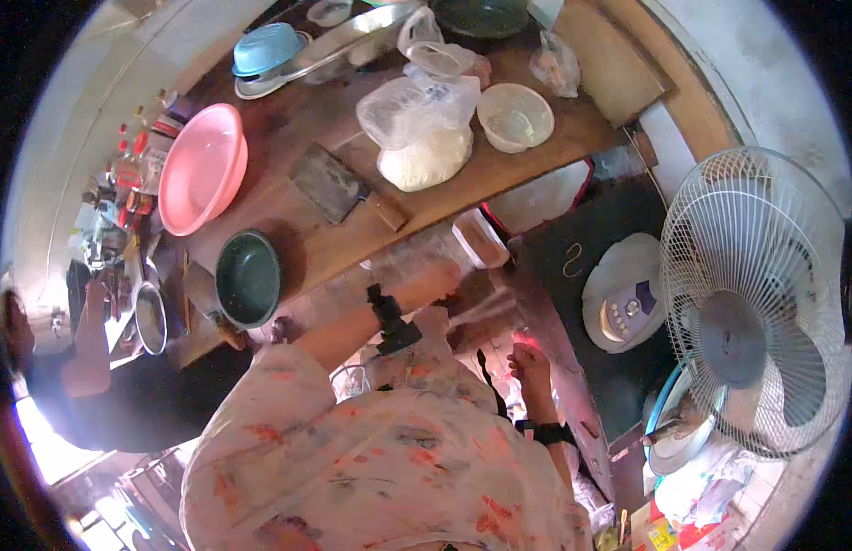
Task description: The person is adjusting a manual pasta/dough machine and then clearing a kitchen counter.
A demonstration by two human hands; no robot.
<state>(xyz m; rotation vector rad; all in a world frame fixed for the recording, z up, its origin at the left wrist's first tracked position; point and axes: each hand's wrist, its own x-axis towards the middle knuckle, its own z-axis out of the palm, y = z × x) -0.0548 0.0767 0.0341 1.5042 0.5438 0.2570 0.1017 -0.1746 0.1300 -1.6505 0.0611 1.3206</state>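
Note:
My left hand (pixel 442 277) reaches over the gap in front of the wooden table, just below a white rectangular plastic container (pixel 479 238); its fingers are blurred and its grip cannot be made out. Lower right, my right hand (pixel 528 361) is raised beside the edge of a dark counter, fingers curled, near a bright pink patch; whether it holds anything is unclear. On the table a cleaver (pixel 328 182) with a wooden handle lies flat, left of a plastic bag of white dough or flour (pixel 424 160). A whitish plastic bowl (pixel 515 118) stands right of the bag.
A pink basin (pixel 202 169) and a dark green bowl (pixel 248 278) stand on the table's left, near bottles and a ladle. A light blue basin (pixel 267 49) is at the back. Right are a dark counter (pixel 570 227) and an electric fan (pixel 736 330). Another person's arm (pixel 88 344) shows at left.

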